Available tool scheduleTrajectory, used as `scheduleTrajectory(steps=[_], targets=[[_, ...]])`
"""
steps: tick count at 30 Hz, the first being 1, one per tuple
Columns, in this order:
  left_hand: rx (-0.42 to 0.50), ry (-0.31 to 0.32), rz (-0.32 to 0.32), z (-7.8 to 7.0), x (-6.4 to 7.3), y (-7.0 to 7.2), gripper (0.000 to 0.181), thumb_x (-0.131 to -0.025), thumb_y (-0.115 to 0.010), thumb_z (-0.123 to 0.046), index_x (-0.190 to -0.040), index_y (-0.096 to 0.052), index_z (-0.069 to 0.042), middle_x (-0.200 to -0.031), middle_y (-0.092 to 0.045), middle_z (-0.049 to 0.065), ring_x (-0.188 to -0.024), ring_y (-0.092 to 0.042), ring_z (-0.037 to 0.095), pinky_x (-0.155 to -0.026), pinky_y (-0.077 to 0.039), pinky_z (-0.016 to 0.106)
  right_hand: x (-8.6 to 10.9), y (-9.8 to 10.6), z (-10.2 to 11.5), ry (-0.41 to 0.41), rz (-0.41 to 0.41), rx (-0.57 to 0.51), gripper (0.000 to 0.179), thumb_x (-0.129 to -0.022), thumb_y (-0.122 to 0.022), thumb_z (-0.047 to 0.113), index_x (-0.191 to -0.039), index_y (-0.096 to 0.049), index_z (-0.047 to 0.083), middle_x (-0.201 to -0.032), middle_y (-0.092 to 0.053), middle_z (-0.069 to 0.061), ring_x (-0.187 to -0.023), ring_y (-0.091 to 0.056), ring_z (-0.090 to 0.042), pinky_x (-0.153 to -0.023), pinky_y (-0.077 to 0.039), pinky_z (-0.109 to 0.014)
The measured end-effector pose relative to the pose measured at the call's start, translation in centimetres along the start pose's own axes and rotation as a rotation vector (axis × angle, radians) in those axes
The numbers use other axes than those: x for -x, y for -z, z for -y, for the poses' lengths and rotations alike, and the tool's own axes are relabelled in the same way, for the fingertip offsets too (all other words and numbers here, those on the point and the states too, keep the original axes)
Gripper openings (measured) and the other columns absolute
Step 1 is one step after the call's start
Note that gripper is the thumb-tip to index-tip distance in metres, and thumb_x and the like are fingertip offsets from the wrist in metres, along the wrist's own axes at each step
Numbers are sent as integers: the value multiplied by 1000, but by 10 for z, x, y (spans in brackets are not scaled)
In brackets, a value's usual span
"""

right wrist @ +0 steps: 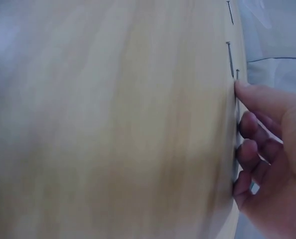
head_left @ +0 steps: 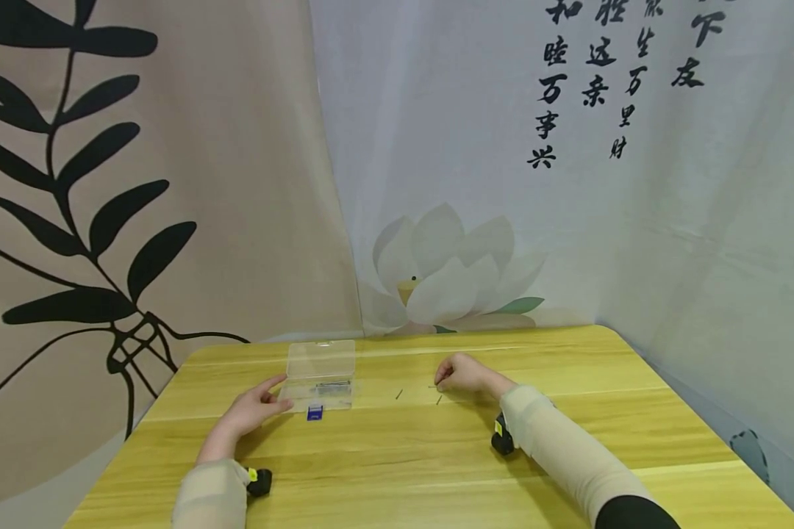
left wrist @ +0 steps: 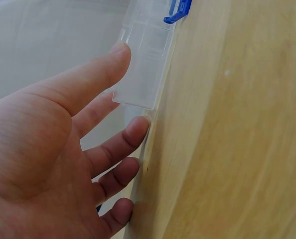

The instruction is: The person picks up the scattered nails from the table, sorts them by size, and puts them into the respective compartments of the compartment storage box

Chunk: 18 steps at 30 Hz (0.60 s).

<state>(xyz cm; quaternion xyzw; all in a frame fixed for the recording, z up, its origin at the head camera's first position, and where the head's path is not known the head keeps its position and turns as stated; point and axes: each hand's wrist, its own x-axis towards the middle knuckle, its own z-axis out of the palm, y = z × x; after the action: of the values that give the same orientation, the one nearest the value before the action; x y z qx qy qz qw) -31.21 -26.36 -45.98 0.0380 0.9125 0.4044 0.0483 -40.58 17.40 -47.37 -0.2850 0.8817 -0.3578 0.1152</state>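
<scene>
A clear plastic box (head_left: 336, 402) lies with its lid (head_left: 320, 360) raised at the back; several nails (head_left: 333, 384) show inside. My left hand (head_left: 254, 408) holds its left end, thumb at the front corner and index finger behind, partly hidden by the box in the left wrist view. Farther right, my right hand (head_left: 462, 373) pinches a nail (right wrist: 237, 73) at the tabletop, its head poking out past the thumb tip. The other fingers curl inward. Two loose nails lie close by, one just in front of the right hand (head_left: 439, 400) and one to its left (head_left: 399, 394).
A blue latch (head_left: 315, 413) sticks out from the box's front edge. Everything lies on a yellow wood-grain table (head_left: 370, 470), whose far edge meets a hanging printed cloth (head_left: 450, 147). Black wrist cameras sit by both sleeves, such as the right one (head_left: 502, 437).
</scene>
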Motion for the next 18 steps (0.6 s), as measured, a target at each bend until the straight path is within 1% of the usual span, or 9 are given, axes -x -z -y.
scheduleTrajectory(steps=[4, 12, 18], targets=[[-3, -6, 2, 0, -1, 1, 71, -92, -68, -33, -148, -37, -2, -92, -48, 9, -72, -40, 20, -62, -36, 32, -1, 0, 1, -4, 19, 12, 3, -88, -70, 5, -90, -73, 4, -83, -67, 3, -75, -57, -10, -71, -48, -30], [-14, -5, -1, 1, -2, 2, 72, -91, -69, -33, -148, -37, -2, -92, -49, 9, -77, -41, 21, -64, -36, 33, 2, 0, 4, 55, 49, 39, 6, -91, -65, 2, -91, -70, 1, -86, -66, -1, -77, -55, -10, -74, -48, -29], [-9, -5, -4, 3, -2, 1, 71, -91, -69, -32, -147, -38, -2, -92, -48, 9, -77, -41, 21, -64, -35, 34, 1, -3, 2, 71, 62, 40, 7, -92, -62, 0, -91, -69, 0, -88, -65, -3, -75, -51, -10, -71, -46, -28]])
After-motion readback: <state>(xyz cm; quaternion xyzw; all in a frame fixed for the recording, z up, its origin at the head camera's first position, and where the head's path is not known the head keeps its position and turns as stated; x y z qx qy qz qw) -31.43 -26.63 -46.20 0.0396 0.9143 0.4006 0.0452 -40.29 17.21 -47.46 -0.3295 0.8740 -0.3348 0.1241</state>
